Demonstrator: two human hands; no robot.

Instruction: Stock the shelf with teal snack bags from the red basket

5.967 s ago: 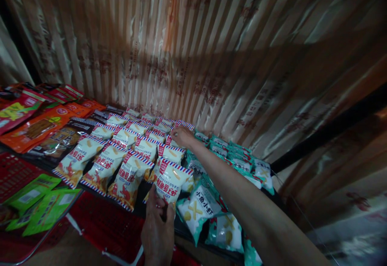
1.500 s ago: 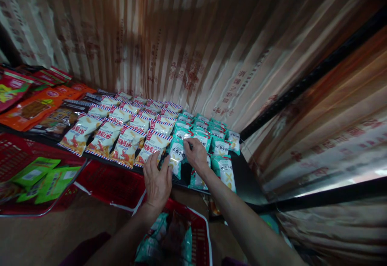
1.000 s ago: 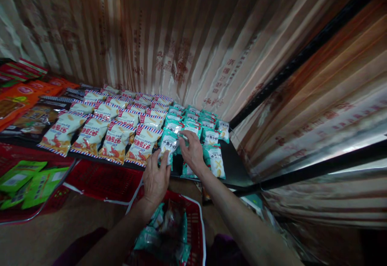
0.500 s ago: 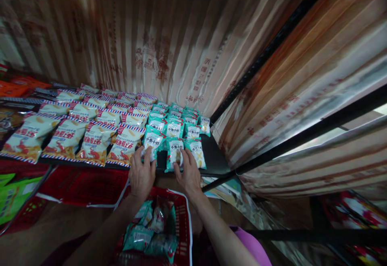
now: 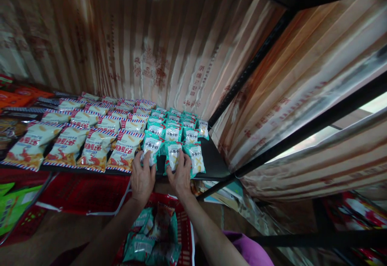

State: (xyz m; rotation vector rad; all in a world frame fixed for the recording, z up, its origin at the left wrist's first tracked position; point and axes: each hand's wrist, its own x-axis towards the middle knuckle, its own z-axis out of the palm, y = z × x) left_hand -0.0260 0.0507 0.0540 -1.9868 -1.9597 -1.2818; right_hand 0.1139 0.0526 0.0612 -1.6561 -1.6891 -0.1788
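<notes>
Teal snack packets [image 5: 190, 135] lie in overlapping rows at the right end of a black shelf [image 5: 213, 163]. My left hand [image 5: 142, 179] grips the lower edge of the front-left teal packet [image 5: 152, 145], fingers curled over it. Beside it, my right hand [image 5: 180, 175] lies with fingers spread flat on the neighbouring front teal packet [image 5: 173, 153]. Both hands are at the shelf's front edge, close together. A third front packet [image 5: 196, 159] lies just right of my right hand, untouched.
White packets with red-and-blue striped edges [image 5: 90, 149] fill the shelf to the left. A red basket [image 5: 189, 233] holding more teal packets sits below my arms. Green packets [image 5: 13, 205] lie at lower left. A striped sheet [image 5: 151, 48] backs the shelf.
Over six seconds my hands shifted from the striped white packets to the teal ones. Since half a second ago both hands have stayed on the front teal packets, drawing slightly closer together.
</notes>
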